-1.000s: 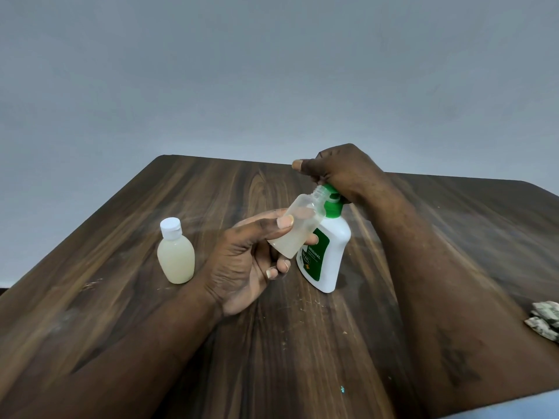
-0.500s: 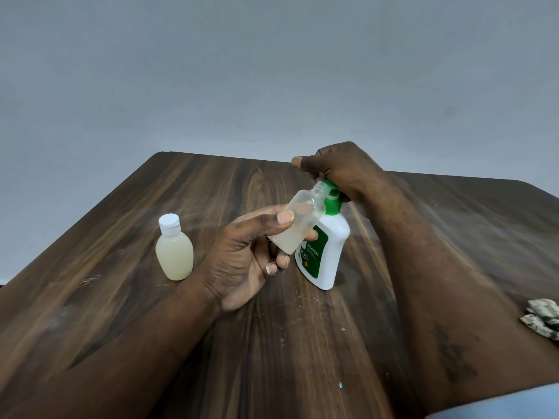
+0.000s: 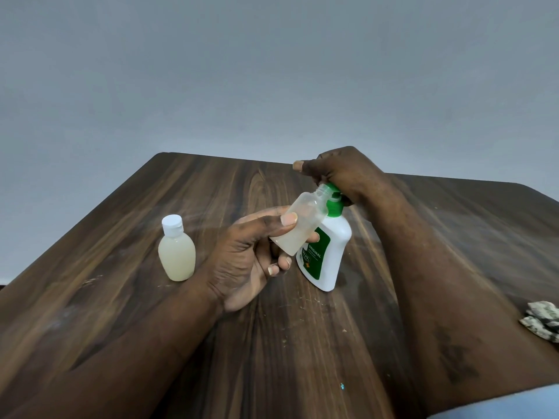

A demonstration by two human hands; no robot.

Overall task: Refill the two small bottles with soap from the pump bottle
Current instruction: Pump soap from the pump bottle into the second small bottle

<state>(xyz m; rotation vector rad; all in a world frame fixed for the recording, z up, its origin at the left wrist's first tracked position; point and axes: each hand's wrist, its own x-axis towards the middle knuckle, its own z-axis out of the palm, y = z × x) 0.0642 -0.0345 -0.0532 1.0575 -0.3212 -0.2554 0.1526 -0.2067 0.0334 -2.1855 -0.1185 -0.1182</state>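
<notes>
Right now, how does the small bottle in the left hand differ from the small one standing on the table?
The standing bottle is upright on the table; the held bottle tilts in the left hand, mouth at the nozzle of the pump bottle. The standing bottle has a white cap; the held bottle has none. The standing bottle is nearly full; the held bottle holds little. Both are small and translucent.

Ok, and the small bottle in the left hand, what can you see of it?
The small bottle is translucent, plastic-looking and capless, with a threaded neck. A little pale soap sits at its base. The left hand holds it aloft, thumb on top, tilted, mouth up at the green spout of the pump bottle; contact there is unclear.
</notes>
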